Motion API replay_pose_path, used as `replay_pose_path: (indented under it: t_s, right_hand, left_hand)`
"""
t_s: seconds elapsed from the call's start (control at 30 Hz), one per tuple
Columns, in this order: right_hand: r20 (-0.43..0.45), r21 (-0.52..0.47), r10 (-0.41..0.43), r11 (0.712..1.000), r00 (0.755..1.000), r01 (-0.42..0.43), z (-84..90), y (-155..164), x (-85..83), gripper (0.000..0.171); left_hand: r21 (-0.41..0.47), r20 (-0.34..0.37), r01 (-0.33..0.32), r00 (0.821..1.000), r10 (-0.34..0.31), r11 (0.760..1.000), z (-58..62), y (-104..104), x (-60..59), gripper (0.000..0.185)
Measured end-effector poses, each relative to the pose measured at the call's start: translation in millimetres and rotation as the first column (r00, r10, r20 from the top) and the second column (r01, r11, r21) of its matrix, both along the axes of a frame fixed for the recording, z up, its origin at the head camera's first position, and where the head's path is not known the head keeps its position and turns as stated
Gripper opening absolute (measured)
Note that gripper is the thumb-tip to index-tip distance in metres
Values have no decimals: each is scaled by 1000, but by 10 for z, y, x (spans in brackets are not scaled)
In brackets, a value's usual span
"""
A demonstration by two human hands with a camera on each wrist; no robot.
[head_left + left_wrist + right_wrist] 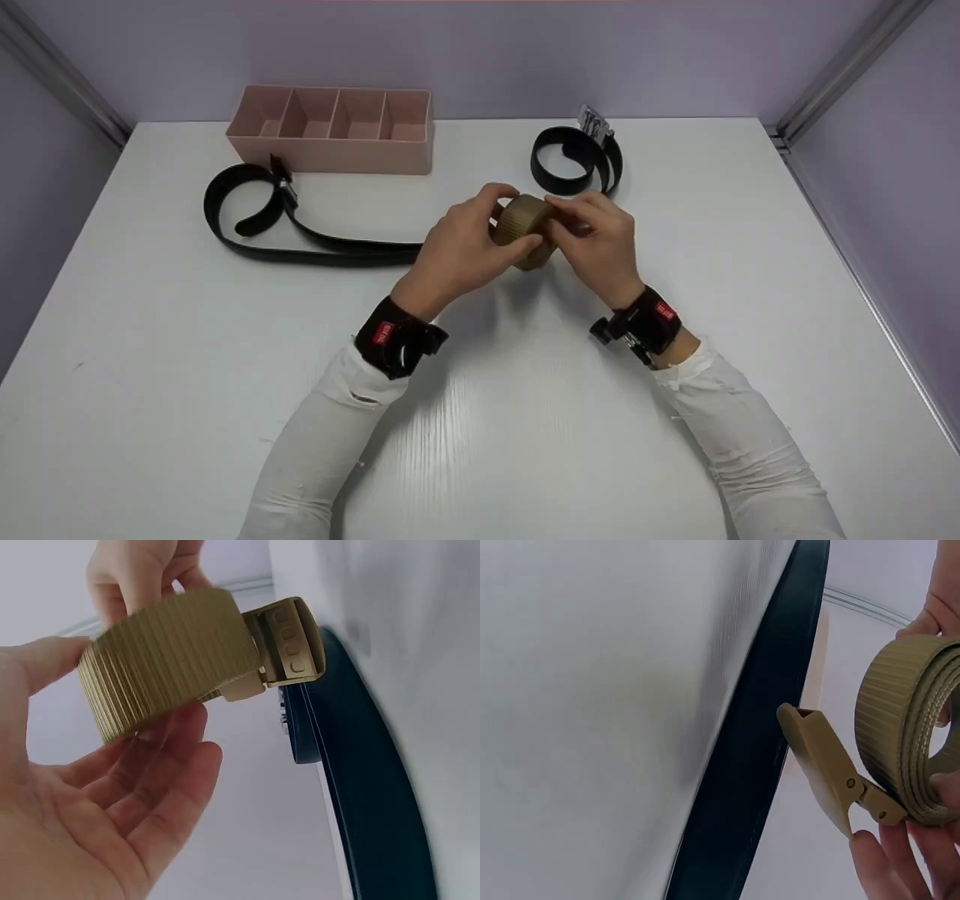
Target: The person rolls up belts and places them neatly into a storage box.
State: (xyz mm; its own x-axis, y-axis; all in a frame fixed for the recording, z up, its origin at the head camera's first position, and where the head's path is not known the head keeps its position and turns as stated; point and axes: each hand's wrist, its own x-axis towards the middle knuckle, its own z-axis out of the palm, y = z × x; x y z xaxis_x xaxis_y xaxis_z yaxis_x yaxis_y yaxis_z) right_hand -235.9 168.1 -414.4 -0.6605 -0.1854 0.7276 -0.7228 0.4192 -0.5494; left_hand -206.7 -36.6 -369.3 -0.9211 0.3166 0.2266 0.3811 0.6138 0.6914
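Observation:
A tan ribbed webbing belt (523,217), wound into a roll, is held off the table between both hands. My left hand (469,244) grips the roll from the left, with its thumb across the near side and fingers around the far side. On the other side, my right hand (602,238) pinches the roll's edge between thumb and fingers. The belt's tan buckle (289,641) sticks out from the coil and hangs below it. In the right wrist view the buckle's flap (817,761) is angled away from the roll, and the wound layers show edge-on.
A black belt (322,259) with one looped end lies on the left, running toward the left hand. Another black belt (551,184), coiled with a silver buckle (592,124), stands at the back right. A pink divided box (352,157) sits at the back left, near the wall.

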Motion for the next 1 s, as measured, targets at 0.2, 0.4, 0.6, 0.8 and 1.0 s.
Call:
replay_pose_path:
  t_s: [0.2, 0.4, 0.6, 0.8, 1.0]
  right_hand:
    - [41, -23, 8, 1000, 999, -7, -6, -15, 7, 18]
    - [111, -49, 48, 998, 993, -43, 139, -80, 134, 20]
    - [203, -84, 124, 991, 971, -109, 261, -69, 161, 27]
    - [208, -164, 190, 974, 959, -157, 300, -18, 109, 34]
    - [202, -149, 183, 977, 962, -154, 318, -7, 107, 34]
  left_hand:
    - [51, -91, 14, 996, -9, 999, -17, 11, 10, 46]
    - [68, -167, 27, 986, -15, 997, -60, 12, -24, 41]
    - [115, -280, 33, 960, 1, 993, -78, -8, -60, 39]
    - [175, -330, 39, 944, 21, 984, -19, -80, -95, 39]
    - [251, -301, -28, 948, 106, 968, 72, -297, -185, 39]
